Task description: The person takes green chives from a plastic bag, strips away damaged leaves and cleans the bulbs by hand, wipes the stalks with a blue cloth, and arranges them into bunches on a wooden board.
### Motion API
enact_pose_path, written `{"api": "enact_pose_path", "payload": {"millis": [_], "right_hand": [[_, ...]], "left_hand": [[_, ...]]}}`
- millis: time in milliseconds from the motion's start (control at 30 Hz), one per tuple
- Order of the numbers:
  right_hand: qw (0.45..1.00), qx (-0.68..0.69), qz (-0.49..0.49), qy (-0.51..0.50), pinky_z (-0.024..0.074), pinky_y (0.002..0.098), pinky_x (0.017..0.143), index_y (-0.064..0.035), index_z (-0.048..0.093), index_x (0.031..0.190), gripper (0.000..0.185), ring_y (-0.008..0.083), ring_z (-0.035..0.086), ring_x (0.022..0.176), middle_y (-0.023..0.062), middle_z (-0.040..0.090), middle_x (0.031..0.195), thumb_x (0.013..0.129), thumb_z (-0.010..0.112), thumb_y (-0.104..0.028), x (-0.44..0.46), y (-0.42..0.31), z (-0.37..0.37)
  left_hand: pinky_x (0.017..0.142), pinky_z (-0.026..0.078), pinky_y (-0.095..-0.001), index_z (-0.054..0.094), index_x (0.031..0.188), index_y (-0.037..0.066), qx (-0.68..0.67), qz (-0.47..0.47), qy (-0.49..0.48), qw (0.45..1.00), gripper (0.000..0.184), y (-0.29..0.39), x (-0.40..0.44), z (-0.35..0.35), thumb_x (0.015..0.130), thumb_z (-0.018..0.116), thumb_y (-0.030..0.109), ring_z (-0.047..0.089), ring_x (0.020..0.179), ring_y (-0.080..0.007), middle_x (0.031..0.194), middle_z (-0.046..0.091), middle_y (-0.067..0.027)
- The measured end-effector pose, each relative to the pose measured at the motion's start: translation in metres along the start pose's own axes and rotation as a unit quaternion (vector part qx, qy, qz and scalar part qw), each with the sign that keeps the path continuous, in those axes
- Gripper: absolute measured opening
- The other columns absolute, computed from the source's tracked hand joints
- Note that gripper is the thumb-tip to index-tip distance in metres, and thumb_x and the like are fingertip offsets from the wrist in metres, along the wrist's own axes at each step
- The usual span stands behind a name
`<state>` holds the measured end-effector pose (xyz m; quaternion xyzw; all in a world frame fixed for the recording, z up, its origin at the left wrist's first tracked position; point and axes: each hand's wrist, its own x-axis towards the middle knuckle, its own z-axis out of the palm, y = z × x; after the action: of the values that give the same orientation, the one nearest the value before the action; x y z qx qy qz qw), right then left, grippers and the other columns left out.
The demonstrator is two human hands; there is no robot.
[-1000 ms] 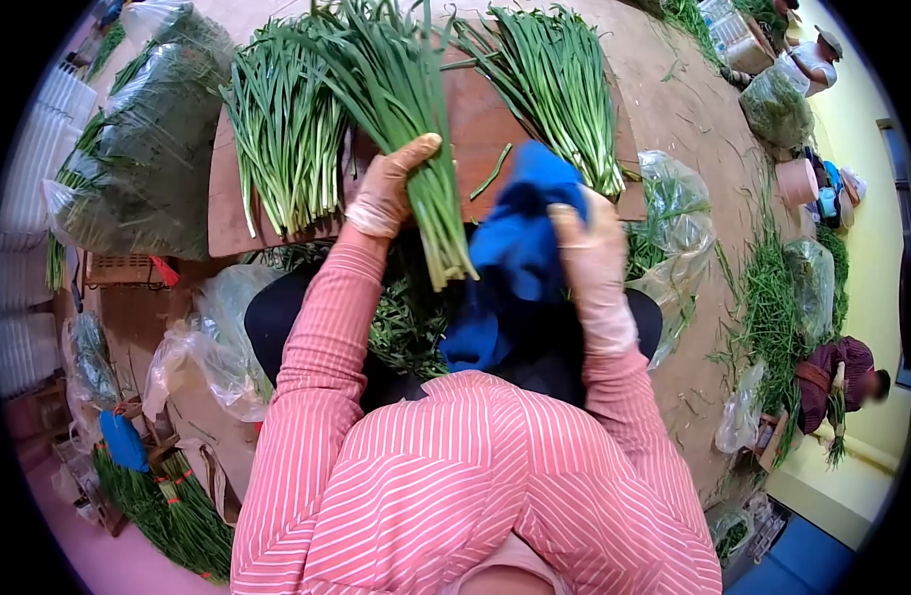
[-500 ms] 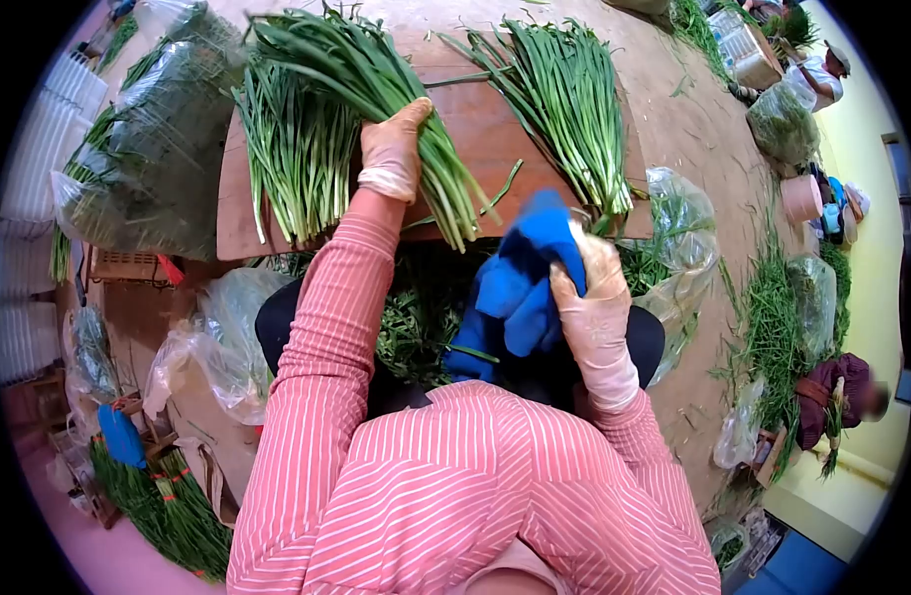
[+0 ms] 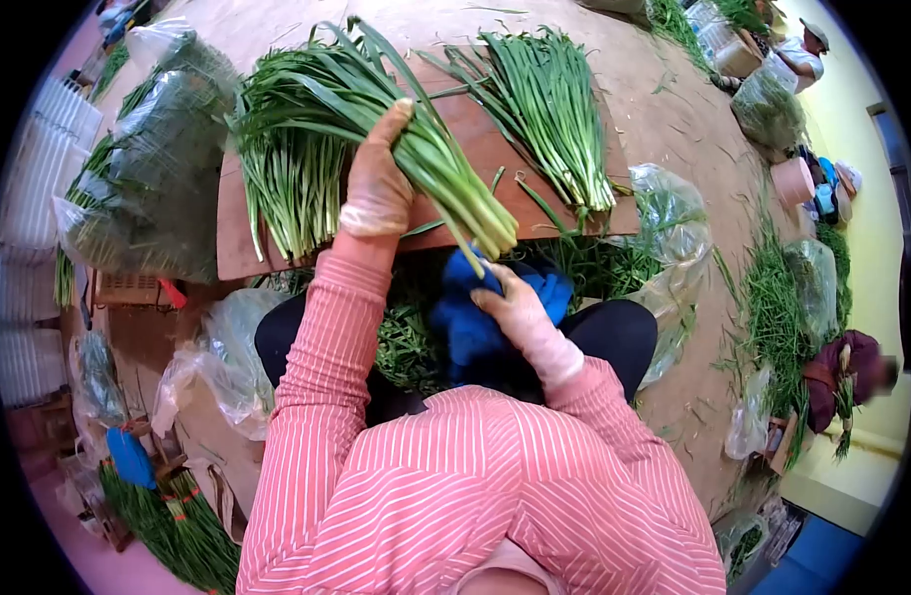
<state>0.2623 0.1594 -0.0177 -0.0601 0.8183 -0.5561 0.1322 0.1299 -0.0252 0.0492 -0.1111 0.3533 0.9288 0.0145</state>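
My left hand (image 3: 379,178), in a pale glove, is closed around a bunch of garlic chives (image 3: 440,164). The leaves fan to the upper left, and the pale stem ends point down to the right. Just below those ends, my gloved right hand (image 3: 515,307) is closed on a blue cloth (image 3: 465,317), which hangs between my knees. One stem reaches down to the cloth, near my right fingertips. On the brown board (image 3: 445,203) lie another bunch of chives (image 3: 292,188) on the left and a third bunch (image 3: 554,124) on the right.
A large plastic bag of greens (image 3: 173,149) stands left of the board. Loose green trimmings (image 3: 411,342) lie beneath it, and a clear plastic bag (image 3: 664,213) is at its right. Further right are scattered greens (image 3: 773,327) and a person in dark red (image 3: 837,377).
My left hand has lowered slightly, and the stem ends have swung right. My right hand has moved left with the blue cloth, to just below the stem ends.
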Motion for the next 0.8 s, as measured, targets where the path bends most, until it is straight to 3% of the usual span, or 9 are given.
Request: {"api": "enact_pose_path", "payload": {"millis": [33, 133, 200, 300, 467, 567, 667, 733, 800], "right_hand": [[0.982, 0.161, 0.086, -0.048, 0.0452, 0.0267, 0.085, -0.0035, 0.054, 0.121, 0.038, 0.0144, 0.057, 0.098, 0.0073, 0.061, 0.109, 0.084, 0.059, -0.012, 0.012, -0.005, -0.003], [0.77, 0.617, 0.156, -0.032, 0.0444, 0.0324, 0.095, -0.0014, 0.05, 0.125, 0.039, 0.0203, 0.056, 0.112, 0.01, 0.057, 0.122, 0.091, 0.053, -0.018, 0.023, 0.007, -0.01], [0.847, 0.526, 0.068, -0.021, 0.0442, 0.0341, 0.097, 0.0023, 0.044, 0.129, 0.043, 0.0205, 0.055, 0.113, 0.0116, 0.054, 0.127, 0.093, 0.047, -0.019, 0.016, 0.003, -0.013], [0.834, 0.546, 0.049, -0.062, 0.0358, 0.0319, 0.103, 0.0026, 0.031, 0.138, 0.057, 0.0213, 0.047, 0.121, 0.0147, 0.046, 0.134, 0.085, 0.047, -0.012, -0.021, -0.032, -0.036], [0.913, 0.396, -0.025, 0.096, 0.0428, 0.0322, 0.095, 0.0034, 0.046, 0.127, 0.048, 0.019, 0.055, 0.107, 0.0121, 0.056, 0.12, 0.083, 0.057, -0.011, -0.037, -0.029, -0.098], [0.985, 0.014, 0.03, 0.172, 0.0406, 0.0311, 0.097, 0.0012, 0.052, 0.124, 0.044, 0.0221, 0.056, 0.109, 0.0146, 0.058, 0.12, 0.084, 0.059, -0.012, -0.002, -0.057, -0.082], [0.933, -0.197, -0.278, 0.115, 0.0403, 0.037, 0.098, -0.0021, 0.052, 0.124, 0.051, 0.0328, 0.054, 0.108, 0.0186, 0.056, 0.116, 0.074, 0.064, -0.007, 0.011, -0.046, -0.013], [0.951, -0.182, -0.242, 0.065, 0.0408, 0.0388, 0.096, -0.0028, 0.047, 0.129, 0.057, 0.0337, 0.054, 0.107, 0.0178, 0.055, 0.117, 0.076, 0.065, -0.012, -0.012, -0.03, 0.001], [0.964, -0.171, -0.159, -0.13, 0.0421, 0.0392, 0.093, -0.0037, 0.052, 0.125, 0.056, 0.0335, 0.054, 0.108, 0.0181, 0.057, 0.114, 0.075, 0.069, -0.024, -0.033, 0.007, -0.012]], "left_hand": [[0.064, 0.054, -0.0323, 0.061, 0.095, 0.002, -0.038, -0.029, -0.042, 0.998, 0.022, -0.01, -0.007, -0.001, 0.087, 0.06, 0.022, 0.062, 0.069, -0.0191, 0.081, 0.064, -0.0082], [0.067, 0.054, -0.0349, 0.059, 0.098, 0.002, -0.102, -0.073, -0.085, 0.988, 0.024, -0.042, -0.021, -0.014, 0.088, 0.06, 0.023, 0.062, 0.073, -0.0215, 0.085, 0.063, -0.0096], [0.068, 0.055, -0.0367, 0.058, 0.101, 0.002, -0.216, -0.061, -0.122, 0.967, 0.025, -0.053, -0.011, -0.03, 0.089, 0.059, 0.024, 0.062, 0.075, -0.022, 0.086, 0.062, -0.0105], [0.071, 0.051, -0.0348, 0.05, 0.122, 0.007, -0.221, -0.064, -0.177, 0.957, 0.035, -0.042, -0.004, -0.043, 0.09, 0.058, 0.02, 0.058, 0.077, -0.0161, 0.091, 0.058, -0.0051], [0.073, 0.054, -0.0374, 0.039, 0.137, 0.016, -0.153, -0.064, -0.213, 0.963, 0.055, -0.025, -0.006, -0.059, 0.088, 0.062, 0.02, 0.06, 0.077, -0.0164, 0.091, 0.061, -0.0051], [0.072, 0.054, -0.0375, 0.04, 0.135, 0.014, -0.161, -0.091, -0.227, 0.956, 0.055, -0.031, -0.02, -0.046, 0.086, 0.063, 0.02, 0.061, 0.075, -0.0171, 0.09, 0.061, -0.0053], [0.064, 0.052, -0.032, 0.059, 0.107, 0.002, -0.025, -0.103, -0.164, 0.981, 0.037, -0.034, -0.026, -0.036, 0.083, 0.065, 0.028, 0.061, 0.069, -0.019, 0.081, 0.063, -0.0078], [0.061, 0.052, -0.0307, 0.063, 0.095, 0.0, 0.012, -0.136, -0.141, 0.981, 0.032, -0.02, -0.021, -0.05, 0.083, 0.064, 0.03, 0.062, 0.067, -0.0201, 0.077, 0.064, -0.0086], [0.061, 0.052, -0.0314, 0.062, 0.097, 0.001, 0.039, -0.115, -0.119, 0.985, 0.033, -0.005, -0.015, -0.056, 0.082, 0.065, 0.031, 0.062, 0.067, -0.0204, 0.078, 0.064, -0.0084]]}}
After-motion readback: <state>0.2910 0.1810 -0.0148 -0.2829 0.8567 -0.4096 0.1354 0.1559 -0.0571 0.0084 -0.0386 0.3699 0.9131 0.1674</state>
